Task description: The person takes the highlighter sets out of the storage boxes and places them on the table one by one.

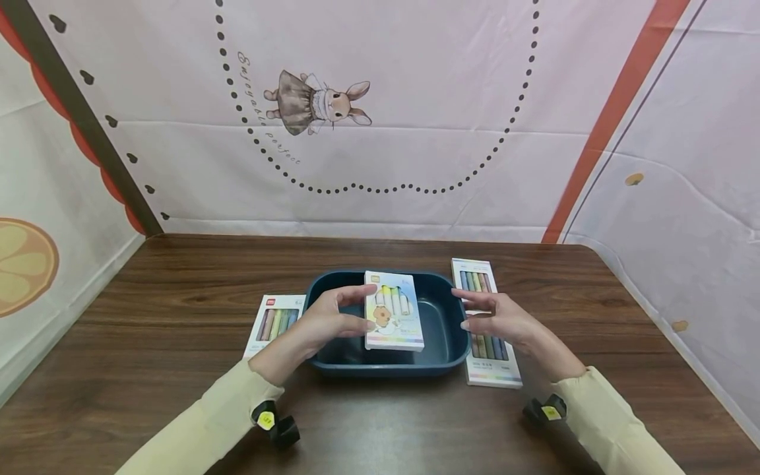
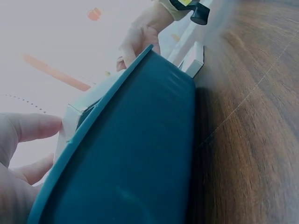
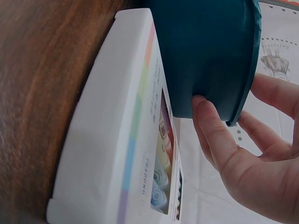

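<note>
My left hand [image 1: 332, 315] pinches the left edge of a white box of markers [image 1: 394, 313], printed with a small bear and colored pens. The box is above a dark blue plastic bin [image 1: 442, 330], overlapping its far rim in the head view. In the left wrist view, a corner of the box [image 2: 70, 116] shows past the bin rim. My right hand [image 1: 495, 316] touches the bin's right side, fingers spread at the rim. The right wrist view shows fingertips [image 3: 205, 109] against the outer bin wall [image 3: 210, 56].
Another white box with colored sticks [image 1: 276, 320] lies left of the bin, partly behind my left wrist. On the right, two similar boxes lie end to end, one farther [image 1: 475, 277] and one nearer [image 1: 493, 369]. Patterned cloth [image 1: 415, 158] hangs behind the wooden table [image 1: 196, 297].
</note>
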Demonstrator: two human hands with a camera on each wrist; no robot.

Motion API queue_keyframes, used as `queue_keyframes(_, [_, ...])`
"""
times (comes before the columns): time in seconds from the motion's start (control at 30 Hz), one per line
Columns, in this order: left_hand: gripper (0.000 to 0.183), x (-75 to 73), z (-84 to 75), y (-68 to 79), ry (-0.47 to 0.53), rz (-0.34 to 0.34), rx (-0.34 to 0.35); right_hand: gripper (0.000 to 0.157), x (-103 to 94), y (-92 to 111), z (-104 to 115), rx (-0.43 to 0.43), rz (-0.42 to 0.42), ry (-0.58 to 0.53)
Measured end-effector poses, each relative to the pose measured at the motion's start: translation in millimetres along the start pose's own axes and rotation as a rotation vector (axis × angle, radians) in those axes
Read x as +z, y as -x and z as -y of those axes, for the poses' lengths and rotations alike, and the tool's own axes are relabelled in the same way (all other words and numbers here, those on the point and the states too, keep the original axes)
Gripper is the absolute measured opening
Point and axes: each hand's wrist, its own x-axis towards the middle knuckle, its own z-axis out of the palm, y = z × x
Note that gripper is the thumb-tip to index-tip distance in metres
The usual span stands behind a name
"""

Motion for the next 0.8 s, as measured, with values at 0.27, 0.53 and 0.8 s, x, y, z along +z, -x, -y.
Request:
queue_keyframes(0.27, [0.059,-9.0,1.0,5.9,0.007,0.035,0.032,0.062,-0.1,0,0,-0.013,-0.004,0.008])
queue_keyframes(0.53, [0.061,-17.2,-0.2,8.6,0.032,0.033,0.034,0.062,0.6,0,1,-0.011,-0.001,0.006])
queue_keyframes(0.8, [0.063,-25.4,-2.6,13.6,0.017,0.027,0.039,0.063,0.8,1,3,0.006,-0.011,0.006])
